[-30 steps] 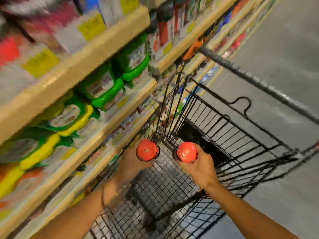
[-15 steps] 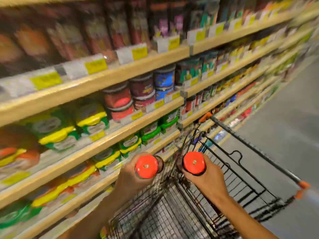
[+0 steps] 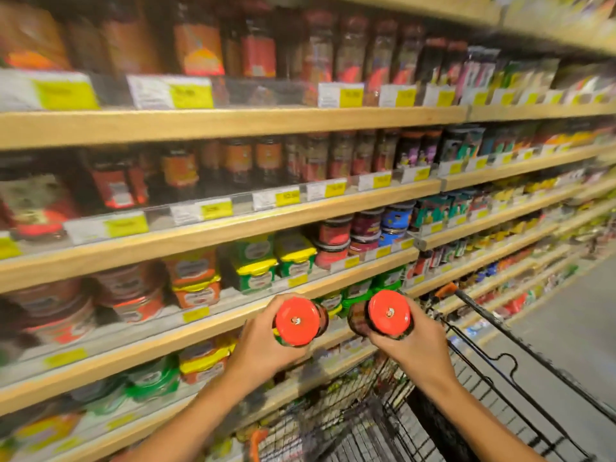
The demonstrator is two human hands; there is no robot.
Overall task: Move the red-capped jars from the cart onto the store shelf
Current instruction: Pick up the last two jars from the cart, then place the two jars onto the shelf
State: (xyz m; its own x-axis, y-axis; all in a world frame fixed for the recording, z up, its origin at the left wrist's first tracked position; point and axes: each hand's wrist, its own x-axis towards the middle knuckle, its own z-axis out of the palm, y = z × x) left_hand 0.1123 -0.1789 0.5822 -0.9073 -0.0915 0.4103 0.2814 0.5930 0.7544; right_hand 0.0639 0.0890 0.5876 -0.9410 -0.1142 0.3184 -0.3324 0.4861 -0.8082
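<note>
Two red-capped jars are held up in front of the shelves, caps facing the camera. My left hand grips the left jar from below and behind. The right jar is gripped the same way by my right hand. Both jars hang in the air above the black wire cart, level with the wooden store shelf that carries green, yellow and orange tubs. Neither jar touches the shelf. The jars' bodies are mostly hidden behind their caps and my fingers.
Several wooden shelves run across the view, packed with jars, tubs and packets behind yellow price tags. The cart's handle with an orange end points toward the shelves. Grey aisle floor lies at the right.
Both hands have lifted the two jars up out of the cart to shelf height. The camera has tilted up from the cart basket to the shelves.
</note>
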